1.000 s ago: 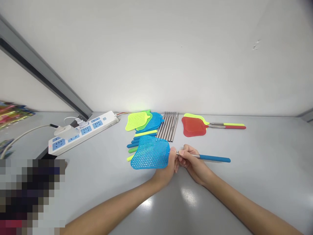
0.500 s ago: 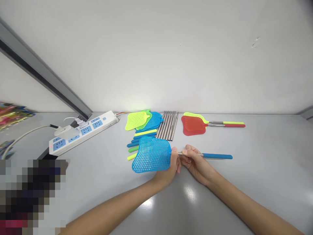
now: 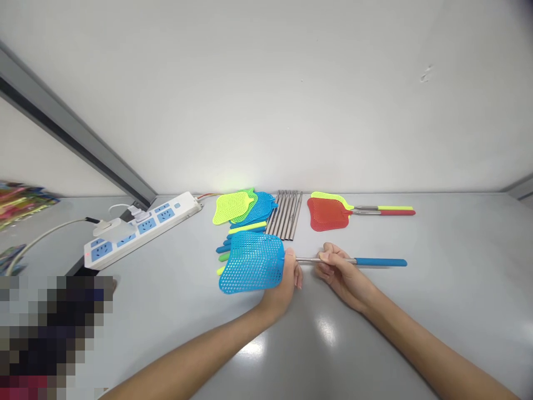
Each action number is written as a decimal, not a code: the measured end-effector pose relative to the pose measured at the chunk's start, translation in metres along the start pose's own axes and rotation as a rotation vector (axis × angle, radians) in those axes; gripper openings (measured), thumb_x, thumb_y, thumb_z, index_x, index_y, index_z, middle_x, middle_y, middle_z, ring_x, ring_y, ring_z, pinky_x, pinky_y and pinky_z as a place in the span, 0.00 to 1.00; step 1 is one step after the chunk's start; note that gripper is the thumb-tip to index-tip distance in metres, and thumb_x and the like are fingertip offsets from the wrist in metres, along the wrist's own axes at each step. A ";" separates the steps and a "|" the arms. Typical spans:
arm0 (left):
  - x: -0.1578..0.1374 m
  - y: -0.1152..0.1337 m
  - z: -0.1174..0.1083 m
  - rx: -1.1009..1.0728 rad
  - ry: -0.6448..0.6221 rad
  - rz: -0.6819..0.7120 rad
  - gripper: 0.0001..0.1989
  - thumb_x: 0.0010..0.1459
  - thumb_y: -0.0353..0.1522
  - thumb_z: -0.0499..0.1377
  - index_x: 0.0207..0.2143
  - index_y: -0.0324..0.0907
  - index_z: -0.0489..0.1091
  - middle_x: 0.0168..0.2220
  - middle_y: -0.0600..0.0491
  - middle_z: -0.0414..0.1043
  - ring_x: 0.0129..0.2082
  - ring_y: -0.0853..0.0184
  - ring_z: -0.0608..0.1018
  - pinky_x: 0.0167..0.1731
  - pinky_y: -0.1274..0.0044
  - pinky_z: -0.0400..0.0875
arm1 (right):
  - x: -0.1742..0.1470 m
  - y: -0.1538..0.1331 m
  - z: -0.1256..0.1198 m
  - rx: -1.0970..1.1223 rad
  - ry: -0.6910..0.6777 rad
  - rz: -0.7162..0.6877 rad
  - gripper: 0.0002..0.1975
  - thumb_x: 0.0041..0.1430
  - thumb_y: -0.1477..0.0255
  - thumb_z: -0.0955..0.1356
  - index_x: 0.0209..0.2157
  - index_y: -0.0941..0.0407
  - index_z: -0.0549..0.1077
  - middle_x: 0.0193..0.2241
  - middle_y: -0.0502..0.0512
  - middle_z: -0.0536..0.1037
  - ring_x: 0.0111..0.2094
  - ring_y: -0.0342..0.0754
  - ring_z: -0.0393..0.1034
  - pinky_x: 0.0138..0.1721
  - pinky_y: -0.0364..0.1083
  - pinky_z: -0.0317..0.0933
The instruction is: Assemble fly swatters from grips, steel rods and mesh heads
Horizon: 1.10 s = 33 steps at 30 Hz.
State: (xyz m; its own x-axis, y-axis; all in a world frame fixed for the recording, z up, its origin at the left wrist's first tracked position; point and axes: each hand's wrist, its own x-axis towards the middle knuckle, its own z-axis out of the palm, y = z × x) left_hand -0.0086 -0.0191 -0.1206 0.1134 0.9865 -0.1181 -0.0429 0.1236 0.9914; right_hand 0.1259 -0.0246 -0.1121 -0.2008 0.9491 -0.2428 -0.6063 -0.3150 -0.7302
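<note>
A blue fly swatter lies level between my two hands above the table, its perforated head to the left. My left hand is closed around the neck where the head meets the metal rod. My right hand pinches the rod just left of the blue handle sleeve. A length of thin rod shows between the hands. Behind the swatter head, partly hidden by it, several blue, green and yellow sleeves are laid out.
Several metal rods lie side by side near the wall, right of loose yellow, green and blue swatter heads. Farther right rest a red swatter and a yellow swatter. A white power strip with plugs and cables stands left.
My hands have moved apart, the right one going right and the left one slightly left. More of the metal rod now shows between them.
</note>
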 end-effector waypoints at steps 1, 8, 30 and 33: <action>0.001 0.000 0.000 -0.014 0.000 -0.003 0.25 0.57 0.41 0.44 0.10 0.43 0.49 0.09 0.58 0.52 0.12 0.74 0.59 0.20 0.78 0.58 | 0.000 0.000 0.000 0.001 -0.008 0.011 0.12 0.47 0.75 0.66 0.17 0.56 0.58 0.16 0.44 0.53 0.19 0.39 0.46 0.22 0.41 0.45; 0.000 0.002 -0.005 0.073 -0.114 0.109 0.21 0.56 0.39 0.47 0.13 0.42 0.54 0.13 0.58 0.56 0.16 0.73 0.63 0.24 0.78 0.59 | 0.000 0.000 0.001 -0.047 -0.068 0.057 0.11 0.51 0.72 0.65 0.18 0.56 0.61 0.17 0.47 0.61 0.21 0.41 0.52 0.26 0.43 0.49; 0.003 0.002 -0.007 -0.094 -0.366 -0.007 0.23 0.56 0.38 0.45 0.11 0.40 0.57 0.10 0.57 0.57 0.14 0.73 0.64 0.21 0.79 0.61 | -0.004 0.009 0.002 -0.381 -0.166 0.055 0.18 0.54 0.64 0.61 0.16 0.58 0.61 0.14 0.48 0.61 0.15 0.38 0.52 0.16 0.41 0.39; 0.001 0.004 -0.008 -0.021 -0.368 0.056 0.22 0.56 0.38 0.48 0.11 0.39 0.59 0.11 0.56 0.58 0.16 0.72 0.66 0.23 0.78 0.62 | -0.004 0.009 0.002 -0.412 -0.169 0.079 0.18 0.54 0.63 0.61 0.16 0.58 0.62 0.13 0.47 0.60 0.15 0.38 0.50 0.17 0.41 0.39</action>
State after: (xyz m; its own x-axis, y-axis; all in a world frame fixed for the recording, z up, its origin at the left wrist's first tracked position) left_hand -0.0162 -0.0166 -0.1177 0.4598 0.8875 -0.0319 -0.0793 0.0768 0.9939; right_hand 0.1201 -0.0309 -0.1163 -0.3778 0.8981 -0.2252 -0.2339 -0.3279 -0.9153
